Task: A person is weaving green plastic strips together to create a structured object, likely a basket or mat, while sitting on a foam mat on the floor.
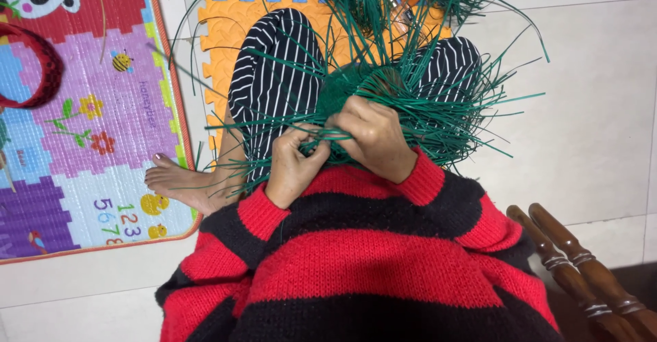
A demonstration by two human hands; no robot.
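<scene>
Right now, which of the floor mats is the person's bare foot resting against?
The printed play mat with flowers and ducks; the bare foot lies at its right edge. The orange foam puzzle mat sits farther up, under the striped-trousered legs.

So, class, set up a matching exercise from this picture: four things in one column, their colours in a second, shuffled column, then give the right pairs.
Things:
1. strips worked by the left hand and right hand
2. sweater
3. trousers
4. foam tile

Colours:
A. orange
B. red and black stripes
C. green
D. black with thin white stripes

Pairs: 1-C, 2-B, 3-D, 4-A
</scene>
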